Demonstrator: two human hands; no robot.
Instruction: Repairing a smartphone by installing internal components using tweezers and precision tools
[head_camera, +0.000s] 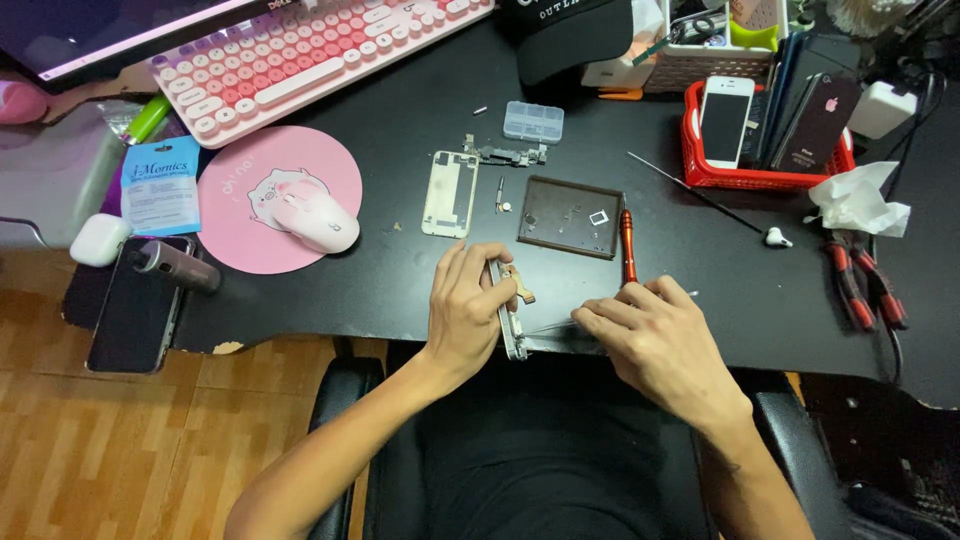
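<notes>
My left hand (466, 310) grips the left edge of a phone frame (512, 330) lying at the near edge of the black desk (400, 230). A small brown part (520, 285) sticks out near my left fingertips. My right hand (655, 335) rests on the frame's right side, fingers pinched over thin tweezers (560, 326); the frame's middle is hidden under it. A red screwdriver (628, 245) lies just beyond my right hand. A dark parts tray (570, 215) with small pieces sits behind, beside a pale phone back panel (449, 193).
A red basket (765, 175) of phones stands at the back right, red-handled pliers (865, 285) to the right. A pink keyboard (310, 50), pink mouse pad (240, 235) with mouse (318, 222), clear small box (533, 121), earbud case (98, 240) and dark phone (135, 310) lie left.
</notes>
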